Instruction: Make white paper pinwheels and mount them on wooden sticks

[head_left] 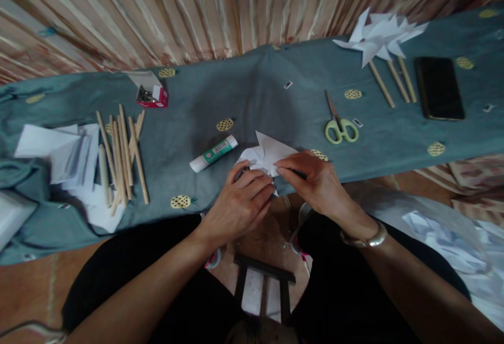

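A white paper pinwheel (273, 150) is held between both hands over the front edge of the cloth-covered table. My left hand (244, 197) has its fingers curled around the paper's left and lower side. From the right, my right hand (313, 178) pinches a paper blade near the middle with thumb and forefinger. Fingers cover part of the pinwheel's centre. A glue stick (214, 153) with a green label lies just beyond my left hand. Green-handled scissors (339, 125) rest beyond my right hand, blades pointing away.
Finished pinwheels (380, 37) on sticks lie at the back right beside a black phone (440, 89). To the left are several wooden sticks (124, 155), white paper sheets (59, 147) and a small red box (153, 96) of metal pieces. A plastic bag (444, 244) with folded paper sits below right.
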`<state>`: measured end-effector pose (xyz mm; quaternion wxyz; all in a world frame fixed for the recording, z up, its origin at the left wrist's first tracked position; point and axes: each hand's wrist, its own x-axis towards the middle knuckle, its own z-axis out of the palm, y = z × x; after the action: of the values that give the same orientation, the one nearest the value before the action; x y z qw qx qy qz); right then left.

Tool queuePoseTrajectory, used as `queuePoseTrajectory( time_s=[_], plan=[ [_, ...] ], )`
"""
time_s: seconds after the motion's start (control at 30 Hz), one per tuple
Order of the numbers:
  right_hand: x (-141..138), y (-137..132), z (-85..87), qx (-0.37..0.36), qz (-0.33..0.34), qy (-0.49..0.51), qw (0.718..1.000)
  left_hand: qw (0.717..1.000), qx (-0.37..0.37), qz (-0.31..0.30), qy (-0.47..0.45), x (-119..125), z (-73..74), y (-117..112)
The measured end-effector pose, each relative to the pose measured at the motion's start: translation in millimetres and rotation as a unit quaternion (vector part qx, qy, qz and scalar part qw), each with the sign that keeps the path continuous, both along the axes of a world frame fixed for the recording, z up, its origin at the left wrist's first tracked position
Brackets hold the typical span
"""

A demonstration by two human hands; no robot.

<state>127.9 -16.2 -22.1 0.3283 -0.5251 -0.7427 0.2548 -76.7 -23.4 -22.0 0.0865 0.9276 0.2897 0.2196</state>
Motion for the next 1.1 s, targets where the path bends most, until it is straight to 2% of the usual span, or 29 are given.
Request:
queuePoseTrajectory(
  time_s=[0.2, 1.1],
  plan=[
    [-1.5, 1.6, 0.4, -0.034, -0.048, -0.016, 0.998, 1.000, -0.013, 0.003, -0.002, 0.4, 1.1, -0.3],
    [-1.3, 9.7, 8.0, -0.083, -0.035, -0.062, 0.994, 0.999, -0.030, 0.018, 0.009, 3.5, 0.7, -2.0]
  ],
)
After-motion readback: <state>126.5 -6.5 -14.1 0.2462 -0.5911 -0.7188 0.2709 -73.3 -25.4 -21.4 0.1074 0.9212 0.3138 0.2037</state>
